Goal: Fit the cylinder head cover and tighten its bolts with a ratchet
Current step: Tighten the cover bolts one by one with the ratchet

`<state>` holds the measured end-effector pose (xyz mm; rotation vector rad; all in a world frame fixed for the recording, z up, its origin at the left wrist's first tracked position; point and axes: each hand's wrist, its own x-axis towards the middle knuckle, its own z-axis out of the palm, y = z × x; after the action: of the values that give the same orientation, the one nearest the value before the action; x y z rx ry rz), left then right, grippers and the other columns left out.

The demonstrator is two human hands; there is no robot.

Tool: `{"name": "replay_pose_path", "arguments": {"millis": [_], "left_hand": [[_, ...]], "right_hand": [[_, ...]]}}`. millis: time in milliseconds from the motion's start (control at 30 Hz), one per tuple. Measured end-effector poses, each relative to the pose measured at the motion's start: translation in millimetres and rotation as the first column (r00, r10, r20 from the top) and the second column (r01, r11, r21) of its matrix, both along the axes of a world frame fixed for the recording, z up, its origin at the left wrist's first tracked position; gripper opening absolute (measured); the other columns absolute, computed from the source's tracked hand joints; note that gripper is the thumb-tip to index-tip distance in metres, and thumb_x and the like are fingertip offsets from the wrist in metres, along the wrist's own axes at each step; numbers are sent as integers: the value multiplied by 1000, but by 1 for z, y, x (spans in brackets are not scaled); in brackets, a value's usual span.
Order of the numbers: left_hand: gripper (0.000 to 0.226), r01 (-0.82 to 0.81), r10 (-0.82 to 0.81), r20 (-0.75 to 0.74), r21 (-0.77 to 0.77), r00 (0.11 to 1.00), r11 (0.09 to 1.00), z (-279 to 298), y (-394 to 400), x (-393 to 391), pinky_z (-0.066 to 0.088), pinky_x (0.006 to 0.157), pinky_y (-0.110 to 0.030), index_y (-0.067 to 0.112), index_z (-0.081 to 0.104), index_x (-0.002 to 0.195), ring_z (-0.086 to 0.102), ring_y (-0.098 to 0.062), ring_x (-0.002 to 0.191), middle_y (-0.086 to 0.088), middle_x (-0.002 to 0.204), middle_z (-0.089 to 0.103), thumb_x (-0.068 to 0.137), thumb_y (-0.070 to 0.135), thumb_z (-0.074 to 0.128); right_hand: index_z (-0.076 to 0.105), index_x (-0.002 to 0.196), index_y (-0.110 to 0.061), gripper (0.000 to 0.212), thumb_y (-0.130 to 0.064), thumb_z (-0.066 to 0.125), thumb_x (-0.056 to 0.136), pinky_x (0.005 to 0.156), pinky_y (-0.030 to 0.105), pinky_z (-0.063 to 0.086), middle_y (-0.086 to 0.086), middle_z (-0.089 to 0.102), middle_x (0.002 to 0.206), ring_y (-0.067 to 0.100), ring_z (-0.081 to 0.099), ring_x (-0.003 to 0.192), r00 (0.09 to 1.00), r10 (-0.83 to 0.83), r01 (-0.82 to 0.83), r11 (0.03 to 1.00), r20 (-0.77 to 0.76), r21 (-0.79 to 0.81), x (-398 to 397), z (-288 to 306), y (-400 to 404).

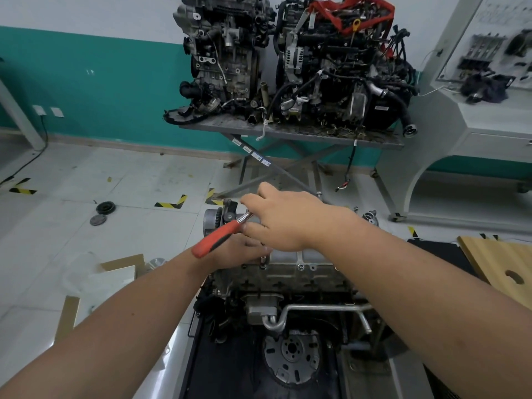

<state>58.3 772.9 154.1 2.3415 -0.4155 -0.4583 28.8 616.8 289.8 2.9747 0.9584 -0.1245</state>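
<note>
1. Cylinder head cover [302, 256], grey metal, sits on top of the engine [288, 286] at near centre, partly hidden by both hands.
2. Engine stands on a dark surface [224, 367], flywheel [290, 355] facing the camera.
3. Room: pale tiled floor [100, 180] with yellow-black tape marks, wall painted teal below and white above.
4. Far side: grey stand [288, 131] carrying two further engines, the right one draped with a red strap [351, 10].
5. Right: white training console [475, 110]; wooden board [501, 266] with a hole at near right.
6. Left: cardboard and plastic sheet on the floor.
7. Ratchet [221, 233], red and black handle, lies angled over the cover's left end.
8. Right hand [285, 220]: grip closed, fingers pinching the ratchet near its chrome neck.
9. Left hand [241, 251]: under the handle, at a socket extension [264, 260] standing on a bolt at the cover's near edge; cannot tell whether its grip is closed.
</note>
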Motion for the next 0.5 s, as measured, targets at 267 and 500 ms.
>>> {"name": "replay_pose_path", "arguments": {"millis": [267,500], "left_hand": [[62,44,-18,-209,119,978,992,-2,2,4,37,70,-33,36,65,72,49,-8,67,14,66,47,64,95,48],[57,52,-26,-222,111,975,993,-1,2,4,49,85,-34,40,71,86,64,-14,90,8,88,69,68,89,47]], "right_hand": [[52,82,-22,30,-41,41,102,56,33,40,2,64,79,25,60,71,932,-286,325,931,-222,165,5,9,14],[59,81,-10,20,-20,57,99,71,32,58,7,70,70,25,70,74,446,419,894,-254,-791,369,0,-23,21]]}}
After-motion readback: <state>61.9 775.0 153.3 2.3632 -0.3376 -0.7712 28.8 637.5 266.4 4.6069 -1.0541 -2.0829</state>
